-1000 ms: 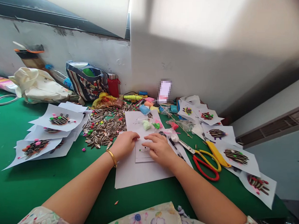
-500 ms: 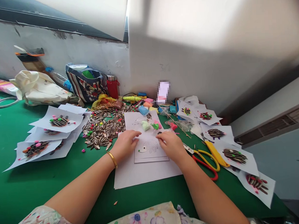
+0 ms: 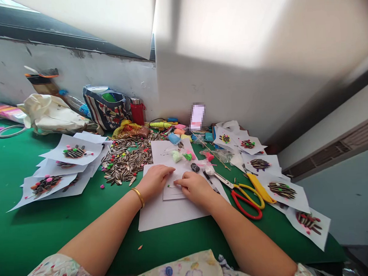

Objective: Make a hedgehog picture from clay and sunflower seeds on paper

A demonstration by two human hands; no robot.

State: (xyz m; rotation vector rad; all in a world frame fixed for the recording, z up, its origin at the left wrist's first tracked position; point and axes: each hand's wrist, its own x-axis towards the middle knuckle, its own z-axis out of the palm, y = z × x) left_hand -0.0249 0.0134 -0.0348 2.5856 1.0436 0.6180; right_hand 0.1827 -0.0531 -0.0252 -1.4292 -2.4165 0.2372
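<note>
My left hand (image 3: 154, 182) rests on the left side of a small white card (image 3: 173, 194), fingers stretched forward and holding nothing. Over the card's drawn hedgehog reaches my right hand (image 3: 194, 188), its index finger extended to the head area and no object visible in it. The hand covers most of the drawing; a small green dot shows at the snout. Under the card lie larger white sheets (image 3: 158, 214). Just beyond my right hand sit a black clay lump (image 3: 195, 167), a pale green clay lump (image 3: 176, 156) and a bright green one (image 3: 188, 157).
Sunflower seeds (image 3: 126, 159) are heaped left of the sheets. Finished seed pictures (image 3: 77, 153) are stacked at the left, and more seed pictures (image 3: 284, 190) line the right edge. Scissors (image 3: 247, 196) and a black pen (image 3: 210, 181) lie right of my hand. Bags and a red bottle (image 3: 137, 111) stand behind.
My right hand has moved left from the card's right edge onto the drawing's head, uncovering the black clay lump and pen. My left hand stays nearly in place. The view has shifted slightly.
</note>
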